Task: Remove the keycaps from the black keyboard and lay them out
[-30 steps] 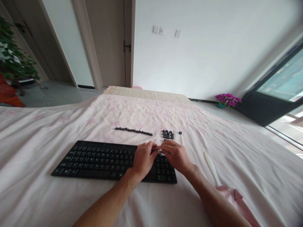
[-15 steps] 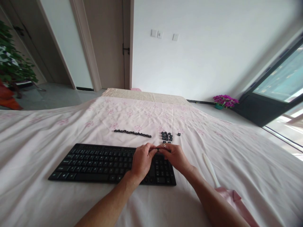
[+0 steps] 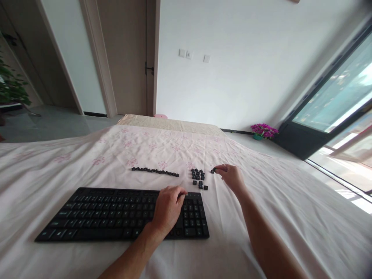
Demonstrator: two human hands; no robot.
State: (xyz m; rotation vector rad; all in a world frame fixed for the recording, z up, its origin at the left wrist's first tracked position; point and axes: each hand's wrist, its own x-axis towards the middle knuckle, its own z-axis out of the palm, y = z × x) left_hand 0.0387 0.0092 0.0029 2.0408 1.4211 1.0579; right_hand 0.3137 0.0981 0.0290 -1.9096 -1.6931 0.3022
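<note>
Keycap [image 3: 214, 169] pinched by right hand [image 3: 233, 179], keycap cluster [image 3: 198, 177] nearby
A small, indistinct object [image 3: 186, 194] is pinched by left hand [image 3: 168, 205] over keyboard [image 3: 116, 214]; flowers [image 3: 264, 130] are held in green pot [image 3: 257, 137]

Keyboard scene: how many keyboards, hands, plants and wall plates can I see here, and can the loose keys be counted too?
Keyboard: 1
Hands: 2 (left hand, right hand)
Plants: 2 (leafy plant, purple flowers)
Wall plates: 3
Loose keys: too small and crowded to count surely
Total: 8, without the loose keys
</note>
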